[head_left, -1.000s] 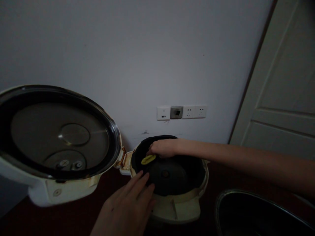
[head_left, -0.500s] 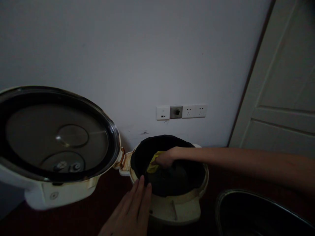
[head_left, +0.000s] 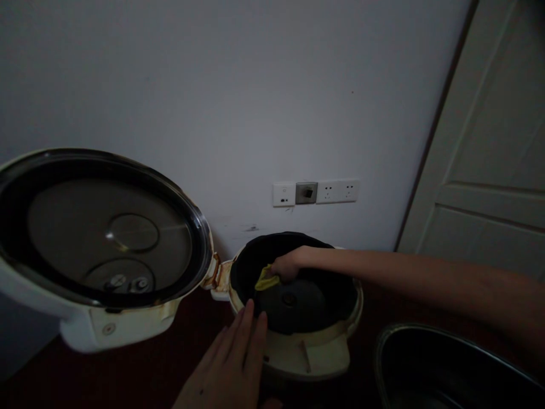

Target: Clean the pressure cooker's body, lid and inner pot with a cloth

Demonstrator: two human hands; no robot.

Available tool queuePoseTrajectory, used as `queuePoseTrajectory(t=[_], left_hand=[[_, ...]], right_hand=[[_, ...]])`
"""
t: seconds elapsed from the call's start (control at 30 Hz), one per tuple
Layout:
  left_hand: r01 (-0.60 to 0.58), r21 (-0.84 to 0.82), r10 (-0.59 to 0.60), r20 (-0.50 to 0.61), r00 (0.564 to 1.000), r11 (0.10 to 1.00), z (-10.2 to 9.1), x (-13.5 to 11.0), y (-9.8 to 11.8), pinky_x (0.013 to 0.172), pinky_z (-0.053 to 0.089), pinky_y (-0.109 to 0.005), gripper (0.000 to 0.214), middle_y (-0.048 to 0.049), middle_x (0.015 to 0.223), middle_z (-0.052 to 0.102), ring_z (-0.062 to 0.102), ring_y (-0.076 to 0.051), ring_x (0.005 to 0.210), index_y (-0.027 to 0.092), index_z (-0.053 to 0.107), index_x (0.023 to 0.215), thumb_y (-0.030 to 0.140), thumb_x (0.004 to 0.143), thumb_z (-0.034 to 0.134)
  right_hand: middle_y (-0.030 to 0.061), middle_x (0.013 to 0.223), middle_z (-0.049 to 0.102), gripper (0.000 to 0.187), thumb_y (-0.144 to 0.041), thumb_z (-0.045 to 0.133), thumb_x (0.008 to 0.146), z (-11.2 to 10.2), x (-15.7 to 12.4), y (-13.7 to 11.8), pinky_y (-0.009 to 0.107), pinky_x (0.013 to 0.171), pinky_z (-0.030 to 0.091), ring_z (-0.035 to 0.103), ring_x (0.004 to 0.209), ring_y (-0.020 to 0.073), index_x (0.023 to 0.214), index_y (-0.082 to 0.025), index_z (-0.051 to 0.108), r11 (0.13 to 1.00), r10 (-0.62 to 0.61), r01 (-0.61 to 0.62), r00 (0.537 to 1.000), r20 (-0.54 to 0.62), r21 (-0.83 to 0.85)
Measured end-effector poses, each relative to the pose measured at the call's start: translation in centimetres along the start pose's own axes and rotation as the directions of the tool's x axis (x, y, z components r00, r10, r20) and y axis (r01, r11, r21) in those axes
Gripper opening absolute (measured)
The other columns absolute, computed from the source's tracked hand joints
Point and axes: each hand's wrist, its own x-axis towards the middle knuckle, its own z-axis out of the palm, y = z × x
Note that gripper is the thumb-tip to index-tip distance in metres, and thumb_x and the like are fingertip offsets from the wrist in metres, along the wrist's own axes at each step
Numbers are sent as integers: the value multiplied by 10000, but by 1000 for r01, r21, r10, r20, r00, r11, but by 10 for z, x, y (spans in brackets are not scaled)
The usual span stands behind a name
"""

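Note:
A white rice cooker point(head_left: 326, 357) stands against the wall, its lid point(head_left: 128, 338) swung wide to the left on a rust-stained hinge. Inside its dark chamber point(head_left: 309, 304), a round heating plate with a central button shows at the bottom. My right hand point(head_left: 288, 264) reaches in from the right and grips a yellow cloth point(head_left: 266, 279) against the inner left side. At the cooker's front left rim rests my left hand point(head_left: 230, 358), fingers stretched out and slightly apart, holding nothing.
A dark inner pot point(head_left: 383, 346) with a shiny rim sits at the lower right. Several sockets and switches point(head_left: 327, 192) are on the wall behind. A panelled door point(head_left: 489, 170) stands at the right. The surface under the cooker is dark red.
My right hand and the cloth have shifted slightly within the chamber, uncovering the central button. The lid and cooker appear a little farther right in view. My left hand stays at the rim.

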Motion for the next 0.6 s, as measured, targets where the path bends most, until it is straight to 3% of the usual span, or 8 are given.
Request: queuePoseTrajectory(t=[0.1,0.3,0.47,0.6], left_hand=[[28,-31,-27,15,1000,999,-2,0,2,905,493,-296,621,-131,1370,474,533,-260,1179,191,460,1346,405,779,593],[12,-26,-11,11,1000,1000,-1,0,2,916,486,-300,638,-139,1378,461,513,-264,1201,181,437,1362,402,782,585],[11,7,-11,22,1000,1000,-1,0,3,921,480,-292,634,-137,1387,450,508,-256,1207,173,432,1363,420,793,559],[13,11,-13,21,1000,1000,-1,2,4,921,480,-288,634,-125,1380,462,510,-254,1204,184,442,1357,426,784,564]], right_hand=[[88,974,677,548,11,528,632,-1,-12,6,273,645,428,610,802,201,1161,-105,611,994,102,-97,992,77,-58],[127,912,678,419,-25,545,653,8,-41,0,278,581,395,608,740,214,1056,-60,651,979,180,-163,972,149,-124],[95,793,656,291,-59,537,672,12,-66,-13,270,541,386,585,665,191,933,-39,665,984,159,-128,945,285,-126],[8,634,563,208,-21,467,697,13,-76,-26,252,515,395,543,590,149,804,-64,640,997,64,-73,920,387,9]])
